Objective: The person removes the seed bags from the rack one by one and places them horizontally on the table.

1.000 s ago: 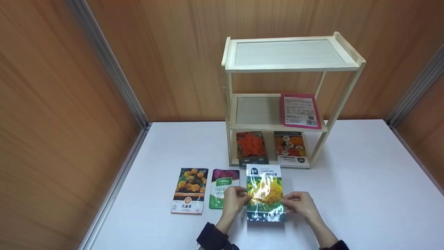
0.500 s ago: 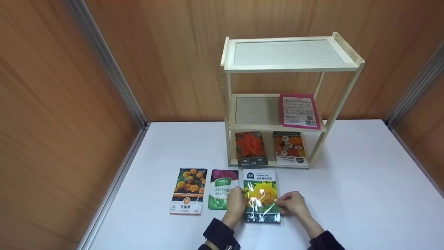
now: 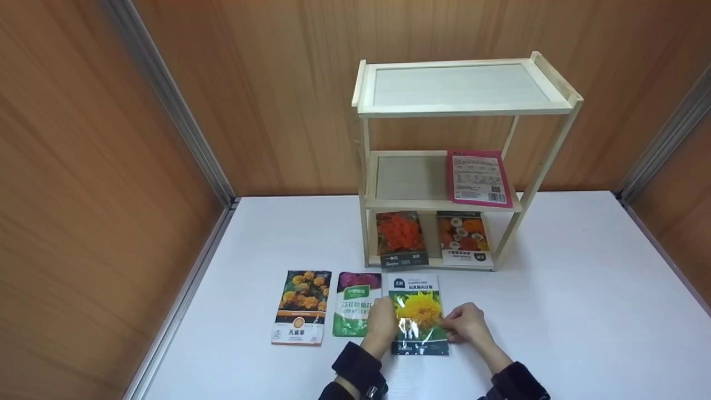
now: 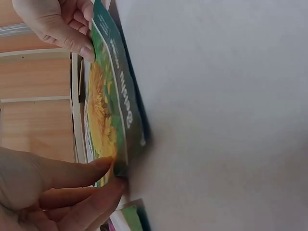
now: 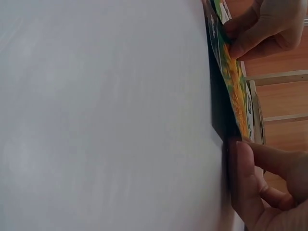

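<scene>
Fingers first: your left hand [image 3: 379, 322] pinches the left edge of the sunflower packet [image 3: 417, 314], thumb on top and fingertips [image 4: 108, 185] tucked under it, and your right hand [image 3: 465, 323] pinches the right edge the same way. Both grips are clamped on the packet, which sits low over the table [image 3: 555, 311] between your hands, its near end down at the surface.

Progress, as far as I can judge: three packets are shelved, an orange one [image 3: 401, 238] and a mixed one [image 3: 462, 236] on the bottom level of the rack [image 3: 466, 105], a pink one [image 3: 477, 178] on the middle level. Top level is bare. Left of your left fingers, a marigold packet [image 3: 300, 306] and a green packet [image 3: 356, 303] lie flat, the green one just beside your knuckles. So you look about halfway, with those two and the one you hold left to go.

Head view gives you the whole layout. Left wrist view adds what it cannot: the packet's edge lifted off the table with your fingertips beneath. Right wrist view shows your right thumb [image 5: 245, 168] pressed on the packet's dark edge, right at the tabletop.
</scene>
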A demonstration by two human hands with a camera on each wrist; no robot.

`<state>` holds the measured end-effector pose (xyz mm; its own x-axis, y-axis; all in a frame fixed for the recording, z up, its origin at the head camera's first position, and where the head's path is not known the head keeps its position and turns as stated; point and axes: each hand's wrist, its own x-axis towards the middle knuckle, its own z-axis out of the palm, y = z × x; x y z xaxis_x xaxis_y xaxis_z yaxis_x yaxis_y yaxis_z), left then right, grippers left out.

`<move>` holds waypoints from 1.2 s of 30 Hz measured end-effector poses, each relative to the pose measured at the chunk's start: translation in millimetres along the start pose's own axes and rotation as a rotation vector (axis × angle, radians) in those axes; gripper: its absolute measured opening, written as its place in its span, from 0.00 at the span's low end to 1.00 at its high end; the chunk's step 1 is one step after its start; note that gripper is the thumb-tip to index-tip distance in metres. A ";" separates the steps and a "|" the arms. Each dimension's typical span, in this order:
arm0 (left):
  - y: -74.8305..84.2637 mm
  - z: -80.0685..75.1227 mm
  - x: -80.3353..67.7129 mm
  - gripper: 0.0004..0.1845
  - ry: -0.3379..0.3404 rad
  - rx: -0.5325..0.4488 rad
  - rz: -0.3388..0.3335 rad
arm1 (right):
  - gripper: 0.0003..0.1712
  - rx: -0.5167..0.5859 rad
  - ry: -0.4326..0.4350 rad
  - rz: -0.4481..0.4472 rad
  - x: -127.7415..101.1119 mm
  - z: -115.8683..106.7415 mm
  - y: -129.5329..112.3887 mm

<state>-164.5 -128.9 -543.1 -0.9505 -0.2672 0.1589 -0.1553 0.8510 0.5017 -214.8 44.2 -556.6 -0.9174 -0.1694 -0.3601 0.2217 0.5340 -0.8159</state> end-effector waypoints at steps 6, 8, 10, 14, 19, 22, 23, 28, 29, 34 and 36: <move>4.4 1.1 2.6 0.07 0.016 0.062 0.010 | 0.09 -0.026 -0.006 0.004 -1.5 -2.0 -1.6; 5.3 1.1 3.3 0.07 0.001 0.076 -0.002 | 0.09 -0.036 -0.008 0.006 -2.2 -1.7 -2.5; 5.9 0.5 3.8 0.07 -0.015 0.091 -0.012 | 0.09 -0.048 -0.013 0.012 -2.2 -1.4 -3.0; 6.2 -1.6 3.6 0.10 -0.043 0.088 -0.025 | 0.10 -0.080 -0.014 0.011 -3.0 -3.0 -3.1; 6.2 -4.6 1.5 0.10 -0.021 0.086 -0.010 | 0.12 -0.119 -0.018 0.003 -6.9 -6.3 -4.7; 8.2 -9.1 0.7 0.06 -0.028 0.104 0.001 | 0.14 -0.143 -0.026 -0.021 -12.0 -10.0 -6.6; 9.5 -11.6 0.5 0.05 -0.046 0.106 -0.007 | 0.14 -0.157 -0.025 -0.035 -13.9 -11.8 -7.5; 18.0 -29.7 2.8 0.11 -0.158 0.114 -0.015 | 0.12 -0.267 -0.023 -0.106 -23.2 -25.0 -20.2; 19.8 -34.2 3.7 0.12 -0.180 0.107 -0.009 | 0.12 -0.290 -0.022 -0.125 -24.9 -28.2 -24.1; 30.0 -57.6 7.1 0.15 -0.269 0.079 0.080 | 0.13 -0.390 -0.027 -0.224 -35.8 -45.4 -45.3; 35.7 -68.1 9.3 0.17 -0.307 0.075 0.111 | 0.15 -0.435 -0.038 -0.259 -40.9 -52.8 -54.4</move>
<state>-160.5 -131.8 -465.8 -0.9977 -0.0318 -0.0600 -0.0546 0.9011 0.4302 -206.7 65.7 -473.5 -0.9097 -0.3677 -0.1931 -0.1775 0.7647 -0.6195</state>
